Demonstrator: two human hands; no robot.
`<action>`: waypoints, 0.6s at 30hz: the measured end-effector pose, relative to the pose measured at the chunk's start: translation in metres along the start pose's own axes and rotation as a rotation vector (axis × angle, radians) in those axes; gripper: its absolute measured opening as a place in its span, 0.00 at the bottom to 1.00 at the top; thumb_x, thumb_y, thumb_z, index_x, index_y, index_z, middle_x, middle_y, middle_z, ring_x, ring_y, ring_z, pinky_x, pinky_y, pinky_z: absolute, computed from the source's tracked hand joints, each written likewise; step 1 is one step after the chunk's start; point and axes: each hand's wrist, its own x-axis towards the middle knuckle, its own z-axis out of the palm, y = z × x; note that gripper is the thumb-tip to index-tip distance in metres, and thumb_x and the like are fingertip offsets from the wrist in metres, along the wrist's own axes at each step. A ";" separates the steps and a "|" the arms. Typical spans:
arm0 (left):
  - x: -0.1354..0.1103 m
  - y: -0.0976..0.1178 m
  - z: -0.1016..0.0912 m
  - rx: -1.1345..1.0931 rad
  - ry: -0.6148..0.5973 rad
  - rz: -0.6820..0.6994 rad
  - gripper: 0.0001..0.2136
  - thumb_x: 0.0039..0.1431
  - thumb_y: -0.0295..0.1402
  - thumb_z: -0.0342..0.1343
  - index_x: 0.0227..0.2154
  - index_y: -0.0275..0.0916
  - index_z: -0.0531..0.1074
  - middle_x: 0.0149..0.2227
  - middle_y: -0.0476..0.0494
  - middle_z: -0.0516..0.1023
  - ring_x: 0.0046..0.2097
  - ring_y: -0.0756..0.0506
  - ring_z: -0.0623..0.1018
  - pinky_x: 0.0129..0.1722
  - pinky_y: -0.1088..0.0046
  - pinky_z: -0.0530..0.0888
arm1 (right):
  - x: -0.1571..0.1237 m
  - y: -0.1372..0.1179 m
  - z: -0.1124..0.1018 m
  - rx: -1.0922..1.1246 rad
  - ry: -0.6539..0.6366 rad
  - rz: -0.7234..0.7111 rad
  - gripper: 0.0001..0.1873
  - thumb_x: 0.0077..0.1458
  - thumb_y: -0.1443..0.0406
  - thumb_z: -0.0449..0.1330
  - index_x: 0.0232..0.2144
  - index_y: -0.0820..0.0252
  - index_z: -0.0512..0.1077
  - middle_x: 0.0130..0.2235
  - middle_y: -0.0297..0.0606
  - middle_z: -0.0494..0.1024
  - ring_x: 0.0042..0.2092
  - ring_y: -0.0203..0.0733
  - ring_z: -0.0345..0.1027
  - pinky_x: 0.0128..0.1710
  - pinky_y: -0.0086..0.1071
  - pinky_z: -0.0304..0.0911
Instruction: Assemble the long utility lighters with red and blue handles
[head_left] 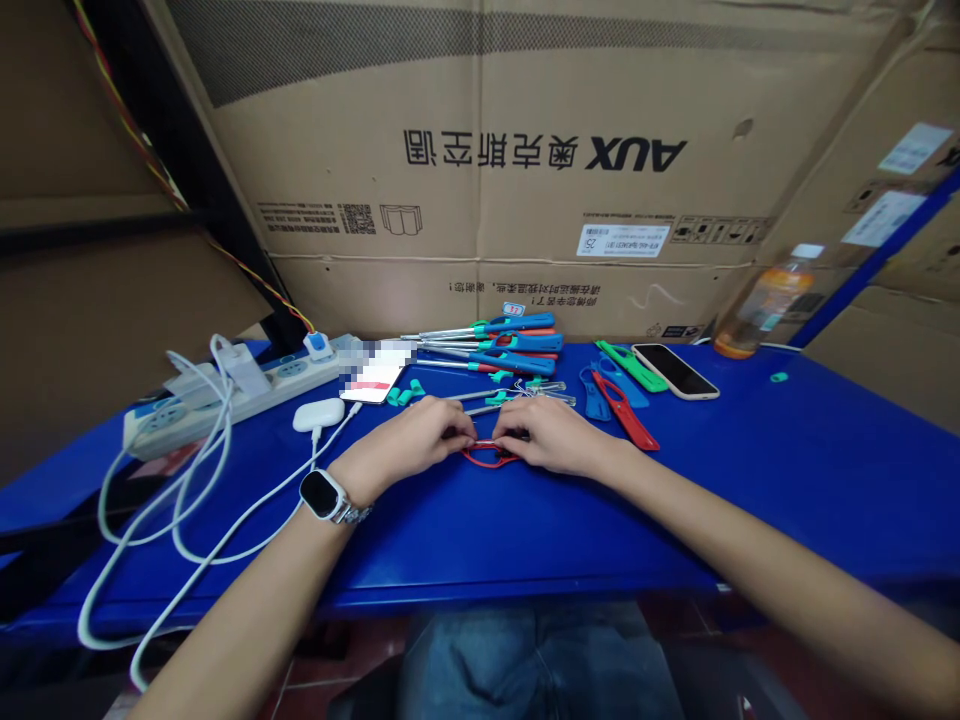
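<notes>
Low over the blue table, my left hand point(424, 432) and my right hand point(551, 432) come together with fingers closed. Between them they pinch a red plastic lighter handle shell point(493, 460); what sits inside it is mostly hidden by my fingers. Just beyond my hands lie clear lighter tanks with metal rods point(553, 388). Behind those is a pile of long-nosed lighters point(521, 343) with blue and red handles. Small green caps point(405, 393) are near my left hand. Right of my right hand rest loose red point(626, 412), blue point(595, 398) and green point(634, 367) handle shells.
A phone point(676, 371) and a bottle of orange drink point(769, 308) stand to the right. On the left are a power strip point(281, 372), white cables point(225, 440), an earbud case point(319, 414) and a white card point(379, 376). A cardboard wall point(480, 210) closes the back.
</notes>
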 end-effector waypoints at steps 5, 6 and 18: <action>0.001 0.006 0.002 -0.001 0.021 -0.025 0.07 0.63 0.29 0.55 0.35 0.38 0.79 0.34 0.45 0.78 0.35 0.47 0.75 0.35 0.75 0.69 | -0.001 -0.001 0.001 0.021 0.006 0.023 0.05 0.59 0.68 0.60 0.34 0.60 0.77 0.36 0.36 0.79 0.36 0.37 0.69 0.34 0.29 0.56; 0.002 0.007 0.003 0.003 0.033 -0.021 0.07 0.62 0.29 0.55 0.35 0.38 0.79 0.35 0.45 0.78 0.35 0.47 0.75 0.36 0.75 0.69 | -0.001 -0.001 0.001 0.022 0.008 0.025 0.05 0.59 0.68 0.60 0.34 0.60 0.77 0.36 0.36 0.78 0.35 0.37 0.69 0.34 0.29 0.56; 0.008 0.007 0.007 -0.087 0.050 -0.062 0.08 0.60 0.27 0.55 0.32 0.37 0.79 0.33 0.45 0.78 0.33 0.48 0.74 0.35 0.74 0.68 | -0.003 0.001 0.005 -0.009 0.028 0.016 0.06 0.58 0.68 0.59 0.34 0.59 0.77 0.36 0.35 0.78 0.36 0.37 0.69 0.33 0.29 0.53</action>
